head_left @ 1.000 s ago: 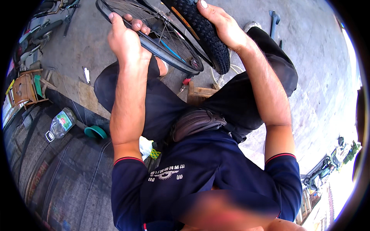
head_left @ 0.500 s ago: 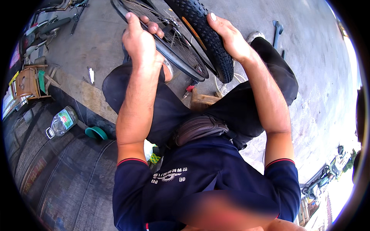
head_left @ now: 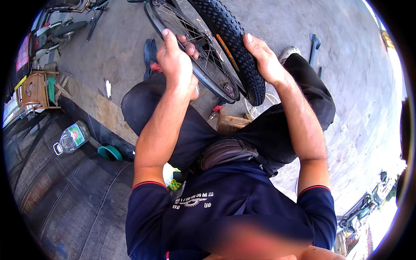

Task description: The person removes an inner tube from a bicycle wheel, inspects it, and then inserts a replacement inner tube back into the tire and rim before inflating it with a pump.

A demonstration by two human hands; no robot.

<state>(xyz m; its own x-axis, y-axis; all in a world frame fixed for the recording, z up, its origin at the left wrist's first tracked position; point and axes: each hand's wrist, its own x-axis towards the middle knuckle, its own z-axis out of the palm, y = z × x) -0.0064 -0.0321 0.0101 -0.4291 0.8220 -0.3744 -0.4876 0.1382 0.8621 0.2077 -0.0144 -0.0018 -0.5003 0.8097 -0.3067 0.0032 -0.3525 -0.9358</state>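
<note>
A spoked bicycle wheel rim [head_left: 209, 83] stands tilted above the ground between my knees. Alongside it on the right is a black knobbly tyre [head_left: 242, 51] with an orange label; a gap shows between rim and tyre along the near part. My left hand [head_left: 177, 63] is closed round the rim, thumb on top and fingers curled among the spokes. On the tyre's outer tread, my right hand [head_left: 268, 63] grips with its thumb on the near side; its other fingers are mostly hidden behind. The far end of the wheel runs out of view.
Below the wheel are a wooden block [head_left: 229, 122], a red-and-metal fitting [head_left: 215, 111] and a pale hose [head_left: 272, 99]. A blue-grey wrench-like tool [head_left: 314, 47] lies right. On the left are a white tube [head_left: 108, 89], plastic bottle [head_left: 73, 138], green bowl [head_left: 110, 152] and wooden stool [head_left: 34, 90].
Both hands, with the rim and tyre, appear lower and slightly to the right in the picture. The surroundings have shifted a little too. Each hand keeps its grip.
</note>
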